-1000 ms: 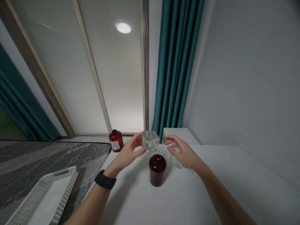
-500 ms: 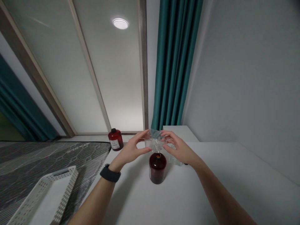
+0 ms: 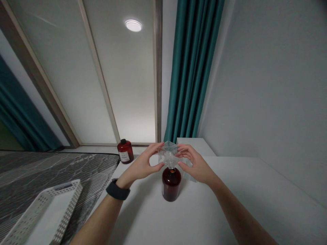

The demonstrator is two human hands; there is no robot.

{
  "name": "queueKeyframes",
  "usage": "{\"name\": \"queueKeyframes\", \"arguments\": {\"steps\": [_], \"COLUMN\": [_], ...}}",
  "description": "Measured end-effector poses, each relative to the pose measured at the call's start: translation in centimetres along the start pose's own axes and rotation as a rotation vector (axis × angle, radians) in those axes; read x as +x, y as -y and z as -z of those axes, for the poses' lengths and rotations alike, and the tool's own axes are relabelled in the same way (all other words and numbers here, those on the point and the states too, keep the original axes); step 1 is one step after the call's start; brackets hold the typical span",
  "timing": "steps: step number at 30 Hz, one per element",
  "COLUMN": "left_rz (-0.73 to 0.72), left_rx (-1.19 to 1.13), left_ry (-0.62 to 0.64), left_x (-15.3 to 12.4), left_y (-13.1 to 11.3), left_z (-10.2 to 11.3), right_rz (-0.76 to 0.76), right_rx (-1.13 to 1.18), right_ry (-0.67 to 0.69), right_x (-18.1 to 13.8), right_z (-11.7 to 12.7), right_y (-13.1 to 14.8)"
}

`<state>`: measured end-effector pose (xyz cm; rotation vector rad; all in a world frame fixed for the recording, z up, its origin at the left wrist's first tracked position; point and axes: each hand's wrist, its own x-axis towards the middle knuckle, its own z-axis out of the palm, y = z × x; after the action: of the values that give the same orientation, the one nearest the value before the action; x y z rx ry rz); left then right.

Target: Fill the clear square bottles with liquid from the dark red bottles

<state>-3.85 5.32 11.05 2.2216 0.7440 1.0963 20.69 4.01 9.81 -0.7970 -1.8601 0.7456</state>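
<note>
A clear, square-sided bottle (image 3: 168,156) is held between my two hands, tipped with its narrow neck down over the open mouth of a dark red-brown bottle (image 3: 171,187). My left hand (image 3: 149,162) grips its left side, thumb below and fingers above. On the opposite side, my right hand (image 3: 195,165) grips it in the same way. The dark bottle stands upright on the white table, touched by neither hand. Whether the neck rests on its rim or hangs just above, I cannot tell. Another clear object (image 3: 189,176) sits partly hidden behind my right hand.
A capped red bottle (image 3: 125,152) with a white label stands at the table's far left corner. Left of the white table (image 3: 199,217), a white perforated basket (image 3: 74,197) lies on a grey patterned surface (image 3: 94,170). A white box-like block (image 3: 195,144) adjoins the far edge.
The clear bottle has tipped and settled slightly lower, its neck now nearer the dark bottle's mouth. Both hands stay on it. The view has shifted slightly.
</note>
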Motion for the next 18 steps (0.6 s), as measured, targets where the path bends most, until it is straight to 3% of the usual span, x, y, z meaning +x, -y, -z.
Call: {"name": "queueKeyframes", "arguments": {"steps": [18], "left_rz": [-0.053], "left_rx": [0.267], "left_ry": [0.013], "left_x": [0.3], "left_y": [-1.3], "left_z": [-0.4], "right_rz": [0.071], "right_rx": [-0.115], "right_ry": [0.020], "right_x": [-0.4], "right_z": [0.6], "right_y": [-0.2]}}
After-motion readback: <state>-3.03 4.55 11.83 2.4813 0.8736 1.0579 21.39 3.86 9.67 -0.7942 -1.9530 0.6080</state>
